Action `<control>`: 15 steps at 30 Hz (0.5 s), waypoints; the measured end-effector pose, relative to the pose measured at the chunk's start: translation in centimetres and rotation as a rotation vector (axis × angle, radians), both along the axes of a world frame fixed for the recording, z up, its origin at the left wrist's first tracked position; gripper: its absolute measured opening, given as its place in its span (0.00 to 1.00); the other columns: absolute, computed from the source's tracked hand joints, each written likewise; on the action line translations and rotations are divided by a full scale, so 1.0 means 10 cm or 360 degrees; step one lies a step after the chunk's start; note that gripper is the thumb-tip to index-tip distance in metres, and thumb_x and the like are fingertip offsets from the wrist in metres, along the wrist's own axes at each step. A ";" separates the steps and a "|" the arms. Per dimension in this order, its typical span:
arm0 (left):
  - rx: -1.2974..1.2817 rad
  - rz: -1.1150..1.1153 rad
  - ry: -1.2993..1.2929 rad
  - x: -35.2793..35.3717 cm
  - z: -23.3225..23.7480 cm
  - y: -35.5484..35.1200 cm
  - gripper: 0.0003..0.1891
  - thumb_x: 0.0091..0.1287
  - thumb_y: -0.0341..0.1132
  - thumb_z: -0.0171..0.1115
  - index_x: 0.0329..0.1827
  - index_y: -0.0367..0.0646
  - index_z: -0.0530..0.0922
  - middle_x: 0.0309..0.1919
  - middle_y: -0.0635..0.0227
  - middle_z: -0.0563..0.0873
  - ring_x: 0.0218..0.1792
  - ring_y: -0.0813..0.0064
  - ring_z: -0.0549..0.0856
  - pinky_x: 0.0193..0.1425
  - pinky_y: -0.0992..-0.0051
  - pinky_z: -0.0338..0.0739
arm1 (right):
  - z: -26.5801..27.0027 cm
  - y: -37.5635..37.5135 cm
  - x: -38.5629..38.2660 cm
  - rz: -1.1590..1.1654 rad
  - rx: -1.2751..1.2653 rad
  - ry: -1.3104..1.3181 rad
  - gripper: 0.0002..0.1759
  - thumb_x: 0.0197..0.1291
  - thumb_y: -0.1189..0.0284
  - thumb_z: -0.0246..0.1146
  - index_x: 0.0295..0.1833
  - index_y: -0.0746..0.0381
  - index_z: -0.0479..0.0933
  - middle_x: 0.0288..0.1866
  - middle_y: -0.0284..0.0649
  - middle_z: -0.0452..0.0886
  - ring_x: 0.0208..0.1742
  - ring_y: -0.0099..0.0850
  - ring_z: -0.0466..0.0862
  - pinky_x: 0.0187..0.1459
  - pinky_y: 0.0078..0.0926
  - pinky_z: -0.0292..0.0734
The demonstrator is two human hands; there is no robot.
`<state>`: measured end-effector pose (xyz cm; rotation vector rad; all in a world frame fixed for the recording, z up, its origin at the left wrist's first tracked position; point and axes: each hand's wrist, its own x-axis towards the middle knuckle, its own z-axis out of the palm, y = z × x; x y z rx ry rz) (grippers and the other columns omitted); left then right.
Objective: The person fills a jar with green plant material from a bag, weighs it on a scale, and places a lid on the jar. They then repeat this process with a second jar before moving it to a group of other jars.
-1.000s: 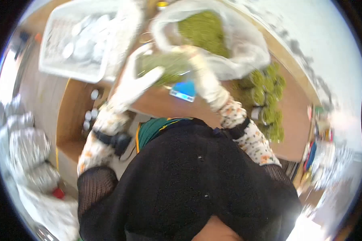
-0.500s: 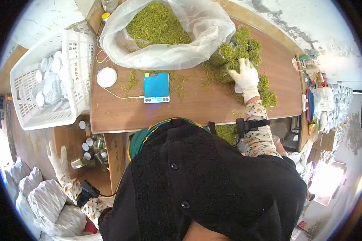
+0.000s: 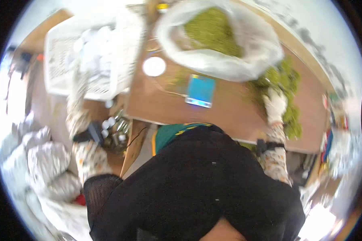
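Much blur hides whether the left hand [image 3: 79, 74], at the basket [image 3: 124, 54], or right hand [image 3: 276, 104], at jars [image 3: 286, 77], grips.

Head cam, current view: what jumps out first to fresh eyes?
The big translucent bag of yellow-green strands at the table's far side. Then the bright blue scale near the table's middle. At far left, the white basket heaped with pale lids, blurred, with the left hand reaching in.
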<state>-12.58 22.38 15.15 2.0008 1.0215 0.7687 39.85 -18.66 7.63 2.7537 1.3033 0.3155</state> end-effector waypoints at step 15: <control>-0.0042 -0.0152 0.1291 0.37 -1.65 1.49 0.20 0.63 0.37 0.63 0.57 0.41 0.79 0.45 0.51 0.85 0.45 0.55 0.84 0.51 0.63 0.76 | 0.39 0.02 -0.39 0.0221 0.0444 -0.0007 0.16 0.54 0.72 0.67 0.50 0.62 0.82 0.51 0.43 0.84 0.55 0.43 0.80 0.64 0.42 0.68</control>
